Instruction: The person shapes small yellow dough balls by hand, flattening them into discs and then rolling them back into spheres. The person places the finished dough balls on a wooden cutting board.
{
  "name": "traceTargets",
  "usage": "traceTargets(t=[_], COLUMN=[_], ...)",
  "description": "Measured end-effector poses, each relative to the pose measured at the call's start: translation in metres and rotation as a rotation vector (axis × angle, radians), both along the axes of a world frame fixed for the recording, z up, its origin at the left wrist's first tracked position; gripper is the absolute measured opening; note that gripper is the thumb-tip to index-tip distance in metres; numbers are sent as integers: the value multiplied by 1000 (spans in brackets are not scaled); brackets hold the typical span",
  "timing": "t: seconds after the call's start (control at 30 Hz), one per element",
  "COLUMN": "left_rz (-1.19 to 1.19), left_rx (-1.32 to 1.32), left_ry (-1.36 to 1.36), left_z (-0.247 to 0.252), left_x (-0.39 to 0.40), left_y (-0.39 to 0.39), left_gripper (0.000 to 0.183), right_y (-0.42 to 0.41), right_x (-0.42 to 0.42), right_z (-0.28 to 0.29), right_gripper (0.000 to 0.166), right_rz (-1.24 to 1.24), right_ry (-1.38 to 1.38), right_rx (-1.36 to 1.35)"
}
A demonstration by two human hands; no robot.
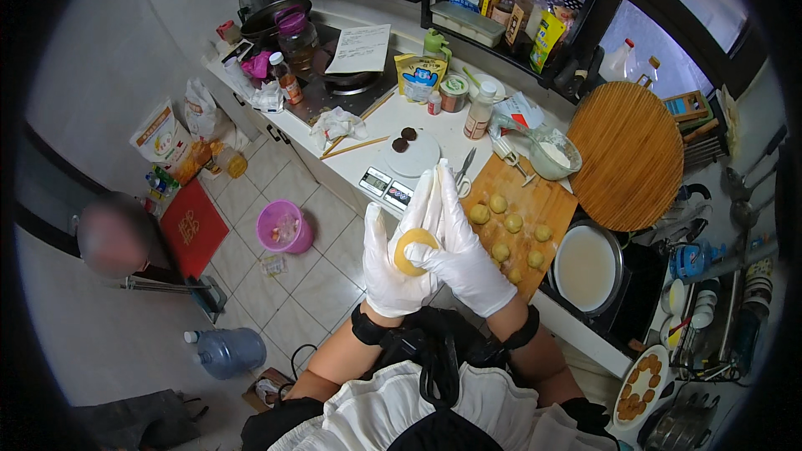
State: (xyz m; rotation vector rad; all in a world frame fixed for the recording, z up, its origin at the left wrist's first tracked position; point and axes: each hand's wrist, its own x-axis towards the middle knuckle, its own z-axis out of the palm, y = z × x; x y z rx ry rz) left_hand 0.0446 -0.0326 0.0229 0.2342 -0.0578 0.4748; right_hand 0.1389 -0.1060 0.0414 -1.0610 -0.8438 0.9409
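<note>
A flattened yellow round of dough lies on the palm of my left hand, which wears a white glove. My right hand, gloved too, rests against the left, its thumb pressing on the dough. Beyond my fingertips stands a digital kitchen scale with two dark balls on its round white platform. Several yellow dough balls sit on a floured wooden board to the right. Scissors lie between scale and board.
A glass bowl of white powder and a hand mixer stand behind the board. Right of it are a round wooden lid and a basin of cloudy liquid. Chopsticks lie left; a pink bin stands on the floor.
</note>
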Motion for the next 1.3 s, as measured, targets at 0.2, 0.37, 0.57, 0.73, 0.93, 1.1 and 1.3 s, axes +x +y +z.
traceTargets(t=[0.2,0.37,0.57,0.73,0.93,1.1,1.3], left_rz=[-95,-6,0,-75,-89,38,85], left_rx=[-265,-126,-204,-438,-443,-143,-164], left_ry=[-187,-49,-120,-310,-228,-101,-76], left_z=[-1,4,-1,-6,-1,0,-3], left_x=[-1,1,2,3,6,7,7], left_y=[9,4,11,13,13,15,22], left_gripper=[79,79,77,75,74,76,75], right_y=[-8,2,0,2,6,1,-8], right_x=[19,5,6,8,12,6,24], right_z=[-6,-11,-19,-16,-11,7,-1], right_gripper=[128,124,107,92,82,66,41], right_rz=[155,-67,-239,-35,-192,-280,-77], right_ry=[3,-252,-728,-110,-298,60,547], right_rx=[83,-79,13,37,60,163,417])
